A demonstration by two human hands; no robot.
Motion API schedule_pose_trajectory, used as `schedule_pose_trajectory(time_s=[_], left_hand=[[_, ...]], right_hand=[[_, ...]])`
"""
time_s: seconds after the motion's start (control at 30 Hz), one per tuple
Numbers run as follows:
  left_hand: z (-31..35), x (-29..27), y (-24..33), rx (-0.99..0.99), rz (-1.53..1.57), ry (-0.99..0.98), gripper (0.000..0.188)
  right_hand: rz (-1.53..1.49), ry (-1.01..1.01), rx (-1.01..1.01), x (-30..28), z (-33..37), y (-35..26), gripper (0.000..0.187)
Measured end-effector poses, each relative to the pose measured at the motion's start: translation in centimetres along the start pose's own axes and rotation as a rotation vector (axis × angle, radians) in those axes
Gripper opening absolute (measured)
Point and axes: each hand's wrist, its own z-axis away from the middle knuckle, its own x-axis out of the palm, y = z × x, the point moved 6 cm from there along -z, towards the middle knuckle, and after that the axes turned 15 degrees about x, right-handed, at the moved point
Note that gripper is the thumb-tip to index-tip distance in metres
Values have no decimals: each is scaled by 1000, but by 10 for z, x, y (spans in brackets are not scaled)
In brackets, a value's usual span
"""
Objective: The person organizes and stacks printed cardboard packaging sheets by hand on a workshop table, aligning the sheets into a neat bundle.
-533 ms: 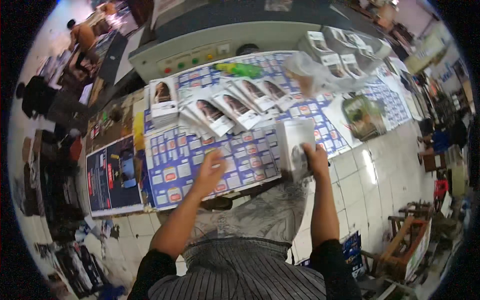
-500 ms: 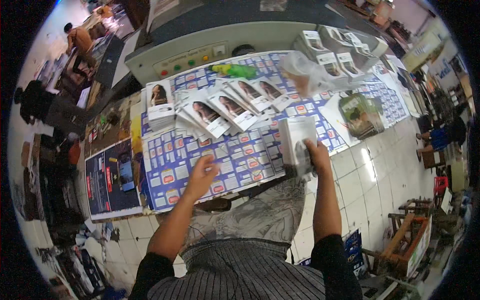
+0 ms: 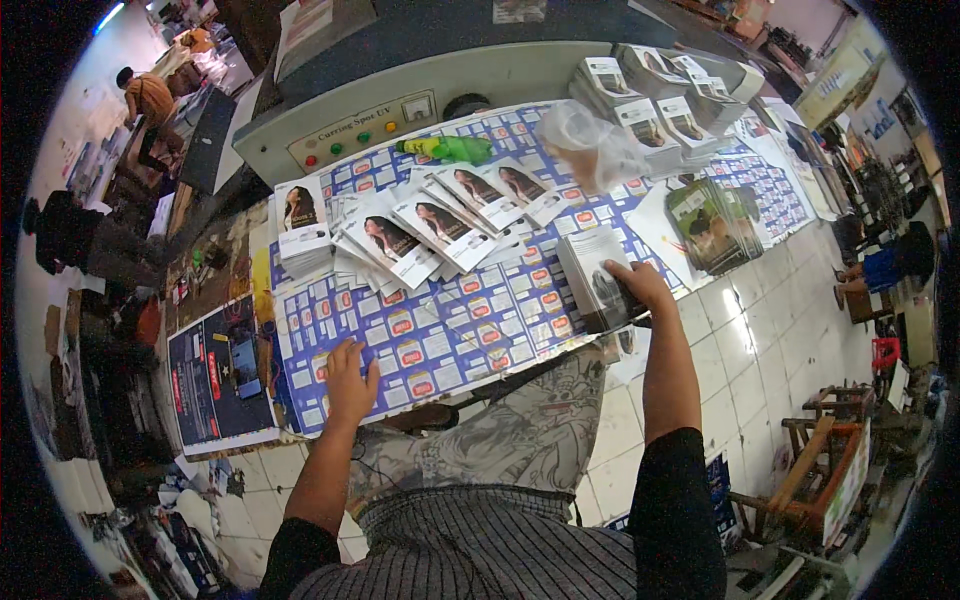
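My right hand [image 3: 645, 286] grips the right side of a stack of printed cards [image 3: 590, 265] at the table's near edge. The stack is mostly white on top, with a dark picture toward its near end; my hand covers part of it. Farther left, my left hand [image 3: 349, 383] rests on the blue printed table covering [image 3: 470, 345], fingers apart and nothing in them. Beyond it lie fanned piles of white cards [image 3: 440, 232] bearing a dark-haired portrait. A neater card stack [image 3: 302, 232] stands at their left end.
A grey machine panel with coloured buttons [image 3: 362, 139] borders the far side. Along it lie a green bottle [image 3: 448, 149] and a clear plastic bag [image 3: 595, 145]. More card stacks [image 3: 655, 125] and green printed pieces [image 3: 712, 228] are at right. A phone [image 3: 246, 367] lies at left.
My left hand has moved left and nearer, down onto the table covering. My right hand's card stack now sits tilted on the near edge. The head view has shifted slightly.
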Motion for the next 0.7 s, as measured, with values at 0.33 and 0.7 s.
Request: schedule_pose_trajectory(time_s=[0.33,0.7], left_hand=[[-5,0,5,21,61,47,42],[-2,-4,3,14,76,63,42]], right_hand=[[43,226,-127,-13,0,-1,100],[42,417,-279,-14,8,2,58]])
